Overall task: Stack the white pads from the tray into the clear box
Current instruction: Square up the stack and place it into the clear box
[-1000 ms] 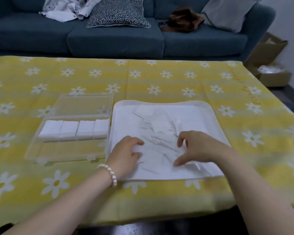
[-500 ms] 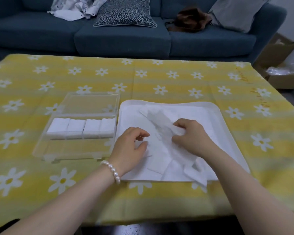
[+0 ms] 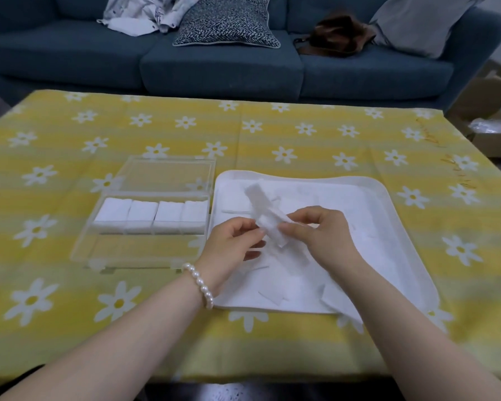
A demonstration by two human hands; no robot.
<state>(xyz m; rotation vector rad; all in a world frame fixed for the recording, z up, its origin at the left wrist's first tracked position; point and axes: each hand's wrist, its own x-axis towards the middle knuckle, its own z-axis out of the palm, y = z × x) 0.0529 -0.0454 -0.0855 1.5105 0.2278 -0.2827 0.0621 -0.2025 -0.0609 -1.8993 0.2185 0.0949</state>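
A small bundle of white pads [image 3: 268,219] is held above the tray [image 3: 399,215], pinched between both hands and tilted so its far end points up and away. The left hand [image 3: 232,243] has its fingers [image 3: 250,235] closed on the near left edge of the bundle; the right hand [image 3: 315,234] grips the other side with thumb and fingertips, apparently squaring the pads into an even stack. How many pads are in the bundle is hard to tell, since white blurs into white here.

Below the hands, the tray still carries a loose scatter of pads [image 3: 275,282], overlapping and lying at all angles, with one at the near right corner hanging over the rim. That looks like the larger share of the work.

Just left of the tray, almost touching it, sits the clear box [image 3: 145,250]. Its middle row holds four neat stacks of pads [image 3: 152,217] side by side. The far row and the near row look empty.

So the task seems partly done: one row filled, one bundle in hand, and much of the tray's pile yet to be gathered and placed. Box and tray both rest on the bench under a yellow daisy cloth [image 3: 272,140].
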